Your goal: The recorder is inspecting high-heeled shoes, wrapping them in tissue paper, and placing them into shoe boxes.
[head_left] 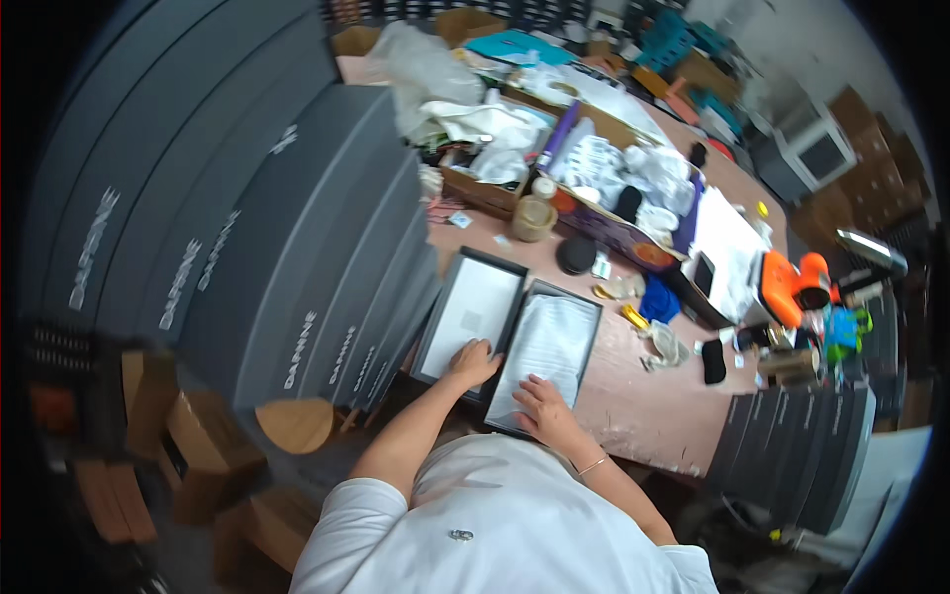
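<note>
A grey shoebox lid [485,280] with a white inside lies on the table, inner side up. Against its right side stands an open grey shoebox [595,332], with white tissue paper [549,337] spread over what it holds. My left hand [475,363] is at the lid's near right part, its fingers bent over the rim that faces the box. Lying on the near end of the tissue paper, my right hand [542,408] is open with its fingers spread. The paper hides the box's contents.
Tall stacks of grey shoeboxes [297,267] rise close on the left. More shoeboxes [792,445] stand at the right. Beyond my hands are a jar [534,216], a black round lid [575,255], a carton of white paper [614,223] and an orange tape dispenser [782,287].
</note>
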### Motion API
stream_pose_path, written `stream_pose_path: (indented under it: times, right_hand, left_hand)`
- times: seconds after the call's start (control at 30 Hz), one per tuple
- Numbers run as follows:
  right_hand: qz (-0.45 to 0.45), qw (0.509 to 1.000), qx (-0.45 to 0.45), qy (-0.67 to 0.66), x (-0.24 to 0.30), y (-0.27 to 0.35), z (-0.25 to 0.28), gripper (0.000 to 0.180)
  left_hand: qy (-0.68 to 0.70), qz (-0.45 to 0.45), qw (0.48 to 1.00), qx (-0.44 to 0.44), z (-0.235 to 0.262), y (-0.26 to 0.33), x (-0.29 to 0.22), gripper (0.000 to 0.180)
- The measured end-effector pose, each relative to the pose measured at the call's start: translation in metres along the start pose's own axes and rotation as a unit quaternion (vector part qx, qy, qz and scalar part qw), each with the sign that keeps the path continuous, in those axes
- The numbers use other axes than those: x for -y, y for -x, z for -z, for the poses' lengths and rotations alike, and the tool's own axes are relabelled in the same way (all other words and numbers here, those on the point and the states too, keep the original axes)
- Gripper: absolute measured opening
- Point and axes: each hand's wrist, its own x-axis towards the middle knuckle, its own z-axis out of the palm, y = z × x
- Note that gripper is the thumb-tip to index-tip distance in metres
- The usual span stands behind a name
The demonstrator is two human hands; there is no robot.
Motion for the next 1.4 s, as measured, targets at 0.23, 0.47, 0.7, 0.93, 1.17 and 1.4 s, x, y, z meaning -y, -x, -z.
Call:
stream_pose_path:
  times: [0.23, 0.47, 0.7, 0.93, 1.17, 1.4]
  right_hand:
    - [-0.066, 0.986, -0.020, 0.153, 0.023, 0.019, -0.021, 0.043]
    - [-0.194, 0.962, -0.093, -0.168, 0.016, 0.036, 0.036, 0.048]
    - [-0.374, 0.838, -0.239, -0.318, -0.034, 0.052, 0.067, 0.060]
    - [-0.410, 0.843, -0.260, -0.233, -0.052, -0.006, 0.013, 0.056]
    - [-0.356, 0.783, -0.272, -0.431, -0.058, -0.008, -0.007, 0.067]
    - [-0.222, 0.844, -0.345, -0.345, -0.005, 0.082, 0.093, 0.086]
  left_hand:
    - [-0.095, -0.112, 0.988, 0.042, -0.011, -0.014, 0.004, 0.022]
    - [0.317, -0.135, 0.937, 0.052, 0.128, 0.069, -0.043, 0.016]
    - [0.401, -0.103, 0.907, 0.077, 0.005, 0.085, -0.055, 0.039]
    - [0.249, -0.074, 0.965, 0.032, 0.004, 0.043, -0.032, 0.067]
    - [0.457, 0.122, 0.836, 0.279, 0.011, 0.013, 0.009, 0.051]
    - [0.620, 0.014, 0.740, 0.260, -0.003, 0.068, -0.119, 0.060]
